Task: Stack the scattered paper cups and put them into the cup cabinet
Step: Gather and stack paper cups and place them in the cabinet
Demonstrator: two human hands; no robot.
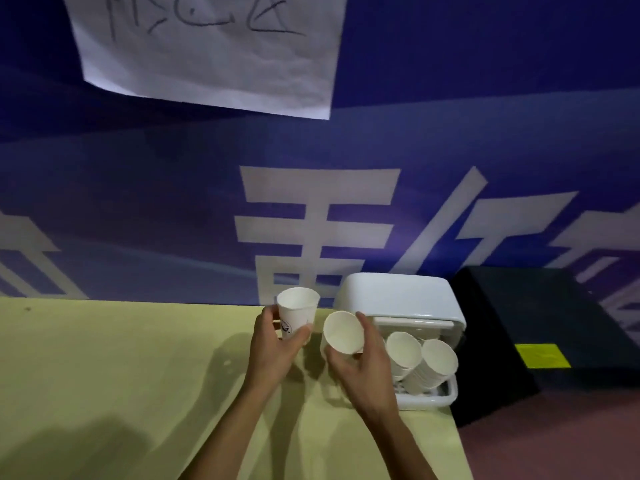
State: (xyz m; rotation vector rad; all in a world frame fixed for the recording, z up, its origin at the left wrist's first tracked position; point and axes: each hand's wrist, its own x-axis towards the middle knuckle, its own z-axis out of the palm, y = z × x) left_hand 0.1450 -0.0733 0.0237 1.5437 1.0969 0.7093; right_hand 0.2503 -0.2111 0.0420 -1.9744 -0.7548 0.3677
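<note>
My left hand (275, 344) grips an upright white paper cup (298, 308) with a dark logo, above the yellow table (121, 368). Just to its right, my right hand (363, 358) holds a second white cup (343, 332), tilted with its mouth toward me. The two cups are close but apart. Beyond my right hand stands the white cup cabinet (398, 296), its front open. Two stacks of white cups (420, 362) lean out of its lower tray (429, 400).
A blue wall banner (173, 202) with large white characters runs directly behind the table. A sheet of paper (207, 53) hangs high on it. A black box (540, 334) with a yellow label stands right of the cabinet, past the table's right edge.
</note>
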